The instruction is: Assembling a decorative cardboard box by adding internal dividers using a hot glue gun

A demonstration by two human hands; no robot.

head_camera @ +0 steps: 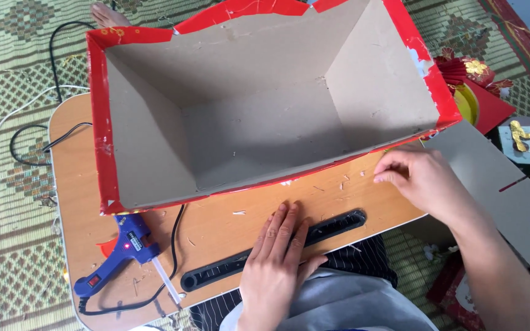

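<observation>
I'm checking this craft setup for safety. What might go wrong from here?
1. The blue glue gun lies on the small wooden table with its indicator lit and glue stick loaded; its tip could possibly scorch the top or burn the left hand flat nearby.
2. Its black cord loops beside the big red-edged cardboard box; shifting the box might snag it.
3. The box overhangs the table, so the right hand at its rim could tip it.

a home floor craft spot: woven mat [7,245], low wooden table [228,227], glue gun [121,254].
</observation>
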